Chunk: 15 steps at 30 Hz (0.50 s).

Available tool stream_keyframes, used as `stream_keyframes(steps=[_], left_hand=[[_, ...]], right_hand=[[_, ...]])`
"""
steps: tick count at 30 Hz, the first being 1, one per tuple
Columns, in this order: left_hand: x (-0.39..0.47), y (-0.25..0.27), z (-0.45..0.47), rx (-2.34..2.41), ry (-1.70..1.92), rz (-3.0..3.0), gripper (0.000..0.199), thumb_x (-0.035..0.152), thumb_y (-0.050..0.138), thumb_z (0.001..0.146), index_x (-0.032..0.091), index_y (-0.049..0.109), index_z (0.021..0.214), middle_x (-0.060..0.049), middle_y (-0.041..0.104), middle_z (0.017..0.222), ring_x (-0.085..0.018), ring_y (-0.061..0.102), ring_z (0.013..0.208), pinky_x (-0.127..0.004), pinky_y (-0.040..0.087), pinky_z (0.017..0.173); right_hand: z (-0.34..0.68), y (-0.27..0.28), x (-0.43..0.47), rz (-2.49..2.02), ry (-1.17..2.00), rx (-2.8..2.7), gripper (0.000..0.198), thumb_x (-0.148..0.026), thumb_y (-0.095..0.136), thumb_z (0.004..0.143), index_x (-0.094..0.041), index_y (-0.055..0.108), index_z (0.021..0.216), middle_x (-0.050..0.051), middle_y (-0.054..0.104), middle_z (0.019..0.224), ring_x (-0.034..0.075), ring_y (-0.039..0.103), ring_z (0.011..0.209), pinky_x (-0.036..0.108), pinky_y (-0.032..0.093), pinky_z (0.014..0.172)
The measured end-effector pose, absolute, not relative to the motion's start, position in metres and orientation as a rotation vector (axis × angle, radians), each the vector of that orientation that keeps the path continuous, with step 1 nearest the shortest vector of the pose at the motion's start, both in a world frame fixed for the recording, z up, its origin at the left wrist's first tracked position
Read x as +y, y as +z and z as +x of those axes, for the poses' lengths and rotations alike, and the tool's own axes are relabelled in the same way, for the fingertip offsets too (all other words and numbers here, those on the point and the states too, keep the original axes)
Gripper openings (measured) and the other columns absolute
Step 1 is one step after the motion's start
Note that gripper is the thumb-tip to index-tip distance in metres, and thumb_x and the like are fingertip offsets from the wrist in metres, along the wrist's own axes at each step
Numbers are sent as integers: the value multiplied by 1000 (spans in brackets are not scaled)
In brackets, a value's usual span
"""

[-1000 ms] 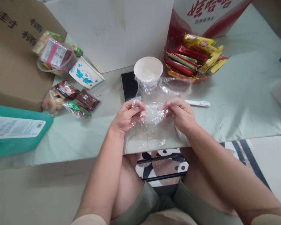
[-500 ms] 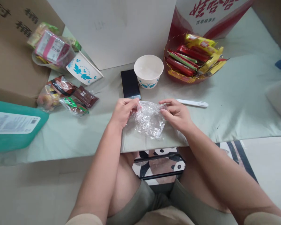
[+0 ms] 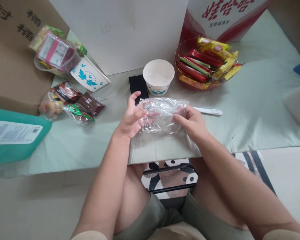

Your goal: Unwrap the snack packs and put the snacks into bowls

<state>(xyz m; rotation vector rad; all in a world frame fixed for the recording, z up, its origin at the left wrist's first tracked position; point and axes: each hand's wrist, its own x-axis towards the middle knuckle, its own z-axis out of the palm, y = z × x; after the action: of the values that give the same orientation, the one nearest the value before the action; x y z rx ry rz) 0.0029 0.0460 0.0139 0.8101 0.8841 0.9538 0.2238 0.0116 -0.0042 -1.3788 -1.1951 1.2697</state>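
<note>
A crinkled piece of clear plastic film [image 3: 165, 111] is stretched between my hands above the table's front edge. My right hand [image 3: 192, 121] pinches its right end between thumb and fingers. At the left end, my left hand [image 3: 133, 116] has its fingers spread, one raised toward the phone and others showing through the film; whether they are inside or behind it I cannot tell. Just beyond the film stands a white paper bowl [image 3: 158, 78] with blue leaf prints. A dark phone [image 3: 137, 85] lies beside the bowl, partly covered by it and my left hand.
A white plastic handle-like piece [image 3: 208, 111] lies right of my right hand. A basket [image 3: 190, 81] of wrapped snacks stands at the back right. Wrapped snacks [image 3: 77, 103], a tipped paper bowl [image 3: 88, 75] and a green container [image 3: 20, 150] are at the left. Boxes [image 3: 120, 33] line the back.
The bunched film has been lifted and spread wider between my hands. My left hand's fingers have opened from a pinch, while my right hand has closed more firmly on the film.
</note>
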Motion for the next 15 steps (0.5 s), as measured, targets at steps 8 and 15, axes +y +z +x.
stream_keyframes(steps=[8, 15], left_hand=[[44, 11, 8, 951, 900, 853, 107, 30, 93, 61, 39, 34, 150, -3, 72, 113, -23, 77, 89, -34, 60, 77], [45, 14, 10, 1023, 742, 820, 28, 28, 80, 68, 15, 65, 87, 1, 65, 60, -11, 61, 49, -21, 46, 46]], right_hand=[[221, -3, 11, -1279, 1378, -1074, 29, -44, 77, 74, -22, 66, 89, -1, 68, 69, 14, 63, 60, 29, 52, 59], [221, 0, 8, -1330, 1399, -1042, 27, -42, 73, 76, -21, 71, 94, -7, 54, 54, 10, 50, 42, 24, 41, 41]])
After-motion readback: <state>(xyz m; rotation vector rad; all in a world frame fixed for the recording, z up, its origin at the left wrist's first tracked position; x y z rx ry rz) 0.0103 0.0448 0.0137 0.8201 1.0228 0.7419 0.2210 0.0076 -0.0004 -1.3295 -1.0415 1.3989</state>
